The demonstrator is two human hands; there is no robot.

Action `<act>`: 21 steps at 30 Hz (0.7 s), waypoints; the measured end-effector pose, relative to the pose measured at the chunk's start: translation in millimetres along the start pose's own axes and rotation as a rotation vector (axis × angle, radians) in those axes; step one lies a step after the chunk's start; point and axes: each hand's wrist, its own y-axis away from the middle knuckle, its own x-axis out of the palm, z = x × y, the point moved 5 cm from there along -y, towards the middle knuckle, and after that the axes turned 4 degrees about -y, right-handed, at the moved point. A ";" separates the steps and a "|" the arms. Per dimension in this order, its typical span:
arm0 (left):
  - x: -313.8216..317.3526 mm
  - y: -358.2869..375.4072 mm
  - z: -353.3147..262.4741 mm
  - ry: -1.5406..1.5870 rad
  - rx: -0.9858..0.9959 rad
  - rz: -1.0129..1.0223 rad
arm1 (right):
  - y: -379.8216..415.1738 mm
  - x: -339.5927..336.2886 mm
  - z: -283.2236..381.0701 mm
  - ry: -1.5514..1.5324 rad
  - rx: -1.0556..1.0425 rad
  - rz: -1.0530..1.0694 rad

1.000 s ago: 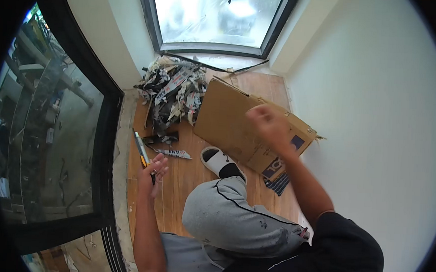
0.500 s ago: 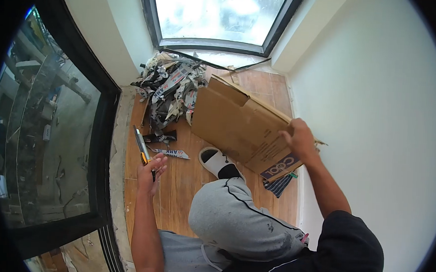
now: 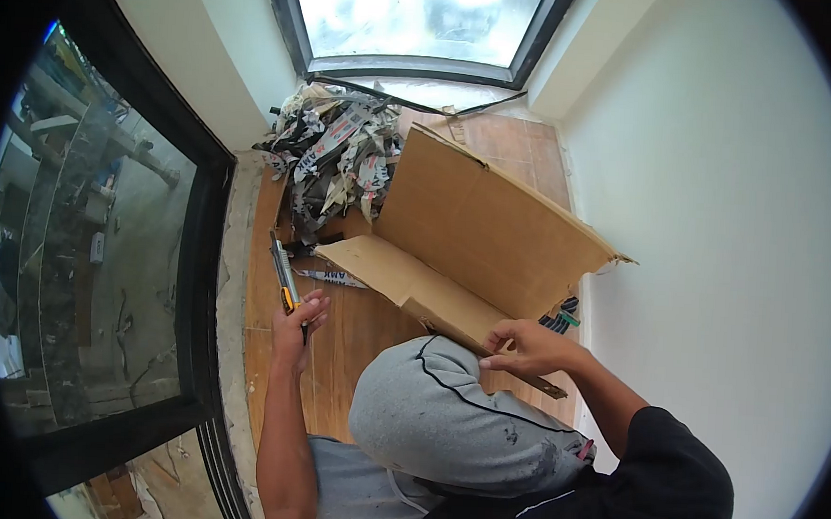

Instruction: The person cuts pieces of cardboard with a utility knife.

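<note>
My left hand (image 3: 299, 329) is closed around a utility knife (image 3: 285, 273) with a yellow and black handle, its tip pointing away from me over the floor. With thumb and fingers, my right hand (image 3: 527, 348) pinches the near edge of a cardboard box (image 3: 493, 217). The cardboard is folded open: one panel leans up at the back and the other slopes down toward my knee. Its plain brown inner faces show. Printing on the outside is hidden from view.
A heap of torn, printed wrapping scraps (image 3: 341, 157) lies in the far left corner. More scraps rest on the wood-look floor (image 3: 334, 387). A dark-framed glass door (image 3: 134, 245) stands left, a white wall (image 3: 718, 228) right. A striped cloth (image 3: 555, 319) lies beside the cardboard.
My right hand has pulled the cardboard's near panel toward me and down, opening the folded box to show its inside. The left hand with the knife has shifted slightly right.
</note>
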 end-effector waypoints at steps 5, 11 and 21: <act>11.0 17.4 -28.2 -0.090 0.240 -0.050 | -26.4 -14.9 15.0 -0.362 0.044 -0.093; 114.5 61.5 -72.1 -0.526 0.448 0.111 | -97.1 -5.7 107.4 -0.463 -0.412 -0.231; 83.8 -7.0 -31.5 -0.653 0.290 -0.026 | -97.5 -34.7 34.6 -0.912 -0.086 -0.468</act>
